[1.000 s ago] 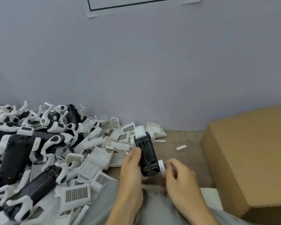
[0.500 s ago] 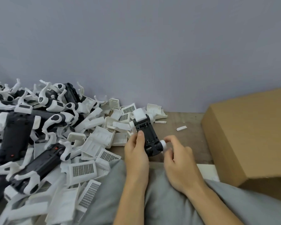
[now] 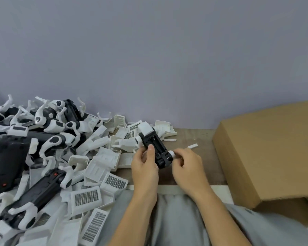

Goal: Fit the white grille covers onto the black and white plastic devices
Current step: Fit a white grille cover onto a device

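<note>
left hand (image 3: 144, 167) grips device (image 3: 156, 150) | right hand (image 3: 187, 165) pinches its knob (image 3: 172, 154) | steady body, then seat cover (image 3: 86, 197) squarely

I'm seeing the pile of devices (image 3: 25, 157) running off the left edge, the cardboard box (image 3: 267, 150) getting cropped at right, my right hand (image 3: 188, 166) hiding its fingertips behind the held device (image 3: 156, 150), embossed lettering there too small to read

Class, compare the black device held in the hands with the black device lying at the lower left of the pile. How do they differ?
The held device is lifted above the table, gripped by the left hand; the pile device lies loose among white parts. The held device shows open black slots; the pile device shows a red mark. Both are black with white fittings.
</note>
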